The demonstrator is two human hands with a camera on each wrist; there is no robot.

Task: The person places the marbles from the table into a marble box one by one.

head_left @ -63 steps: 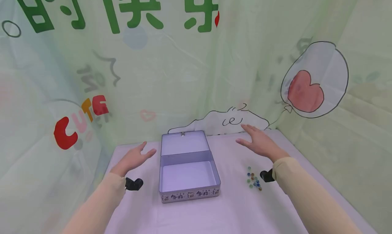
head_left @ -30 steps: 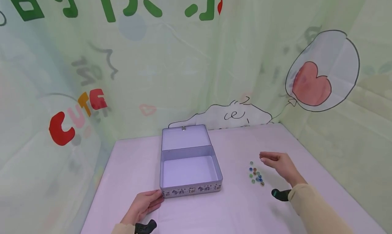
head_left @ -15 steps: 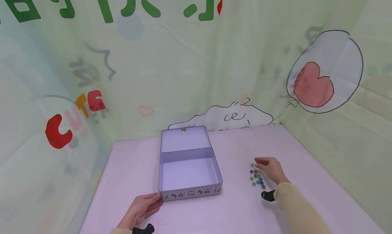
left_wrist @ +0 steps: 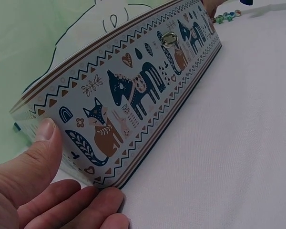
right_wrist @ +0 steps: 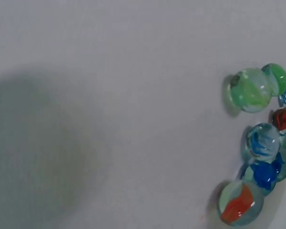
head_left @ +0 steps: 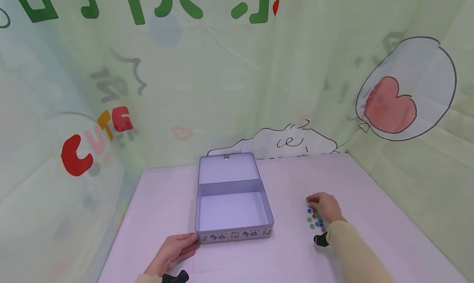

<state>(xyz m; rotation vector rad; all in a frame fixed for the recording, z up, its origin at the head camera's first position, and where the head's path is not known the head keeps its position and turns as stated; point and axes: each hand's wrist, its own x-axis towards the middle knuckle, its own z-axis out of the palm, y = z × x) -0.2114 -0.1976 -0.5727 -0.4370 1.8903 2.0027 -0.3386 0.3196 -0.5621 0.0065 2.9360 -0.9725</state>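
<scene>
A tin box (head_left: 237, 235) with animal patterns stands with its lid up and its bare floor showing. My left hand (head_left: 174, 250) touches its near left corner; in the left wrist view the thumb and fingers (left_wrist: 69, 205) lie against the patterned box (left_wrist: 133, 100). To the right of the box, my right hand (head_left: 327, 209) is lowered with its fingertips at the far end of several glass marbles (head_left: 317, 224), partly covering them. Whether it pinches one is hidden. The right wrist view shows green, blue and orange marbles (right_wrist: 251, 90), without the hand.
A pale cloth covers the table (head_left: 292, 258). Behind and beside it hangs a printed curtain (head_left: 222, 81) with a balloon drawing at the right. Black devices sit at the left wrist (head_left: 175, 277) and right wrist (head_left: 321, 240).
From open in the air, my left hand came down to the box corner. My right hand moved down and left to the marbles, its thumb and fingers now closer together.
</scene>
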